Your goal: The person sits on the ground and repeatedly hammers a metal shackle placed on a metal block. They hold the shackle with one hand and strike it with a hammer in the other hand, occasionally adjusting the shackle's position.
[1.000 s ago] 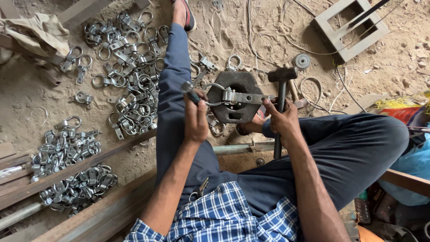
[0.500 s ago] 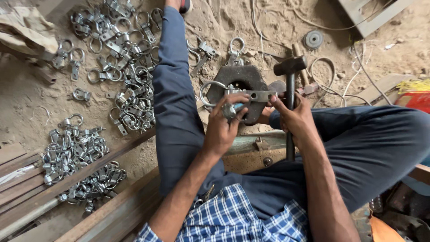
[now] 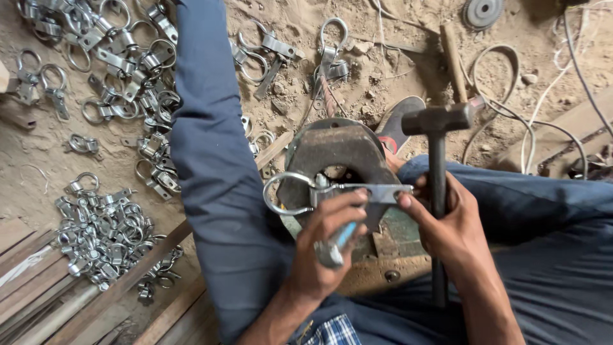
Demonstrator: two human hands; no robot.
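Observation:
A shiny metal clamp (image 3: 332,191), with a ring at its left end and a flat strap, lies across a rusty round iron block (image 3: 338,150). My left hand (image 3: 325,246) presses on the clamp's strap and holds a small tool with a blue handle (image 3: 335,246). My right hand (image 3: 440,220) grips the shaft of a dark hammer (image 3: 437,121), head up, while its fingertips touch the right end of the strap.
Several loose metal clamps lie in a heap (image 3: 128,57) on the sandy ground at upper left, another pile (image 3: 102,233) at lower left beside wooden boards (image 3: 38,294). My legs in blue trousers (image 3: 211,160) flank the block. Wires (image 3: 511,83) and a round disc (image 3: 482,11) lie upper right.
The view has closed in on the block. My left hand moved from above the clamp down onto its strap; the hammer stays upright in my right hand.

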